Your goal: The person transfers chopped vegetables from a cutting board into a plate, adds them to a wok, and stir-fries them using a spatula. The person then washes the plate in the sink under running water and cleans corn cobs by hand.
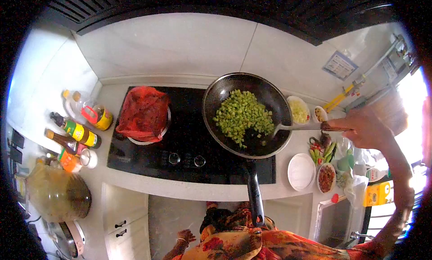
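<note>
A dark wok (220,87) stands on the right side of the black stove, its handle pointing toward me. Chopped green vegetable pieces (243,116) lie inside it. At the right, my right hand (371,127) is closed round the wooden end of a spatula (301,127), whose metal head reaches into the wok's right side. My left hand (186,235) hangs low in front of the counter, below the stove, its fingers apart and nothing in it.
A red bag (143,114) covers something on the left burner. Sauce bottles (82,133) and a large jar (58,192) stand left. Right of the wok are a white plate (301,172), a bowl of chopped meat (326,178), peppers (330,151) and a sink (334,221).
</note>
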Demonstrator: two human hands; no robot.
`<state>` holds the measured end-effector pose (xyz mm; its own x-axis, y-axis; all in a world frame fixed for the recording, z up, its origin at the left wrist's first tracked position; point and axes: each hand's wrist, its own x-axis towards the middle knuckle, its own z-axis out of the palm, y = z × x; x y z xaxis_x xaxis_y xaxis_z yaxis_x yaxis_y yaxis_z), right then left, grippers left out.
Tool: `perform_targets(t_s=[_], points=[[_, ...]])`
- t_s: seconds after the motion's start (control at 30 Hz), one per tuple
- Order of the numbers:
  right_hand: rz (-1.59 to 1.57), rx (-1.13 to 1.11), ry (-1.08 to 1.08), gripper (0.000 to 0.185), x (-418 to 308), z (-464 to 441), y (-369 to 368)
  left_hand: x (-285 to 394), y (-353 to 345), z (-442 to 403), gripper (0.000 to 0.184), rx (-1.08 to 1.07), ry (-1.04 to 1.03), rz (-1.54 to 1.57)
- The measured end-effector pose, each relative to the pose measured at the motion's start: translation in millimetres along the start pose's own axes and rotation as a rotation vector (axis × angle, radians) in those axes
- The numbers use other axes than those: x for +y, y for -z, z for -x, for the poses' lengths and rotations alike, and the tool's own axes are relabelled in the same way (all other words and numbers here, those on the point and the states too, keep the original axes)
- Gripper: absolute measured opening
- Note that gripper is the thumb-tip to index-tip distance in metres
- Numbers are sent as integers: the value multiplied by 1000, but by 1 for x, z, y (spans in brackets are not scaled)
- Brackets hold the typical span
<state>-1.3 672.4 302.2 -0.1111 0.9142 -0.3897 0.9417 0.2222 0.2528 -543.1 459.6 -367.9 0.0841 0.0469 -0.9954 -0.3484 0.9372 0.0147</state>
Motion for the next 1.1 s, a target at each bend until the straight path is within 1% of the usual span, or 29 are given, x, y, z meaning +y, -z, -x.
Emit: perform_targets(t_s=[0.07,0.1,0.13,0.17,0.23,0.27,0.33,0.4,0.47,0.53,0.57,0.63,0.67,0.7,0.77,0.8,0.87,0.9,0.97,1.0,1.07,1.1], points=[[-316,-26,-31,40,0,-12,-21,3,-5,17,33,-100,19,32],[-39,-1,-6,44,-11,-20,-26,3,-13,17,33,-105,15,32],[237,24,19,48,-23,-27,-24,2,-19,15,31,-33,-38,-89],[238,27,18,48,-32,-31,-10,3,-21,13,29,43,-91,-208],[177,-216,-309,49,-47,-31,29,11,-24,19,28,26,-124,-215],[178,-214,-309,49,-41,-25,30,14,-25,21,27,7,-157,-221],[438,-36,-99,51,-16,-6,26,15,-25,21,27,-35,-192,-171],[425,17,-69,51,1,-5,11,13,-19,16,27,-75,-229,-123],[406,67,-44,52,5,-16,-14,11,-13,1,29,-27,-177,-186],[263,188,13,42,5,-29,-43,6,-12,3,28,-22,-169,-187],[264,191,13,42,4,-29,-47,6,-12,2,28,-16,-162,-188],[0,289,-27,42,3,-29,-54,7,-15,5,28,-2,-147,-165],[1,291,-22,42,8,-30,-65,6,-15,4,28,12,-128,-147],[-208,429,-7,42,17,-30,-81,9,-10,4,28,10,-131,-142],[-412,567,18,42,29,-33,-103,13,3,-5,28,-438,-53,-55],[-561,501,-63,40,32,-34,-111,11,-1,-5,28,-439,-58,-49],[-761,398,-199,34,38,-43,-134,4,-6,-6,30,-143,-156,-29],[-762,401,-189,34,41,-52,-155,6,-7,-3,30,-140,-162,-22],[-782,339,-172,34,35,-65,-178,13,-11,7,30,-101,-157,-32],[-788,319,-163,34,19,-70,-164,13,-13,8,30,-100,-162,-25],[-1558,-117,-560,38,-19,-73,-137,13,-13,14,30,-42,-154,-31],[-1560,-117,-555,38,-20,-74,-141,13,-14,15,30,-14,-150,-35]])
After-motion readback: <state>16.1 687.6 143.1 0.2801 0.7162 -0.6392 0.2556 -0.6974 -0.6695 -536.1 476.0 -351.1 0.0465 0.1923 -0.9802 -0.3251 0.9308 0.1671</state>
